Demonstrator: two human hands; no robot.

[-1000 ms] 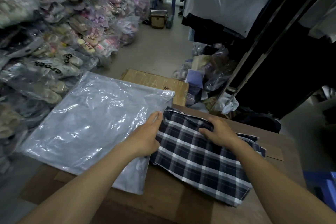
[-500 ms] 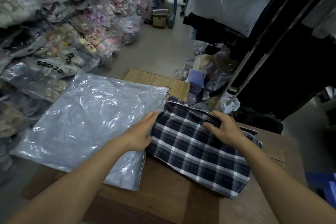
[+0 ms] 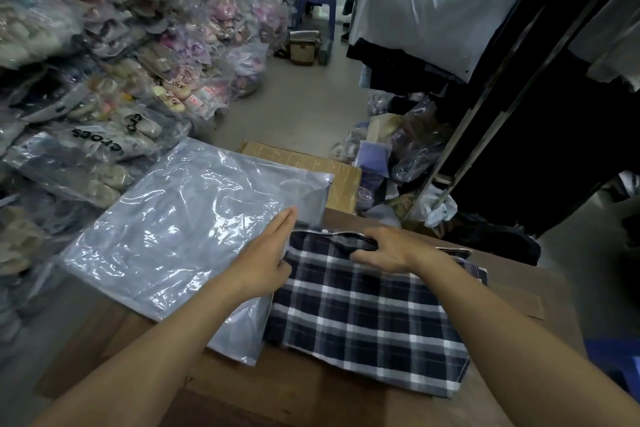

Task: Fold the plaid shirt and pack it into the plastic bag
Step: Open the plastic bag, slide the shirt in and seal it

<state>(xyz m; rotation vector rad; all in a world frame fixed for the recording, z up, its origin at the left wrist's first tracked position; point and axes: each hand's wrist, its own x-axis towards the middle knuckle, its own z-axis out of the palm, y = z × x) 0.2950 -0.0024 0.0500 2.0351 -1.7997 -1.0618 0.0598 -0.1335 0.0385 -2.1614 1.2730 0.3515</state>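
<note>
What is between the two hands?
In the head view, the top corner of the folded plaid shirt lies between the left hand and right hand, beside the plastic bag.

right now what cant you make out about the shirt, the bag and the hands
Head view only:
- plaid shirt: its left edge is hidden under the left hand.
- plastic bag: whether its mouth is open is unclear through glare.
- right hand: fingertips curl out of sight at the collar.

The plastic bag (image 3: 180, 236) is gleaming, glossy and crinkled; the plaid shirt (image 3: 367, 315) is looking like soft matt woven cloth; the bench (image 3: 311, 392) is showing dull brown cardboard.
</note>
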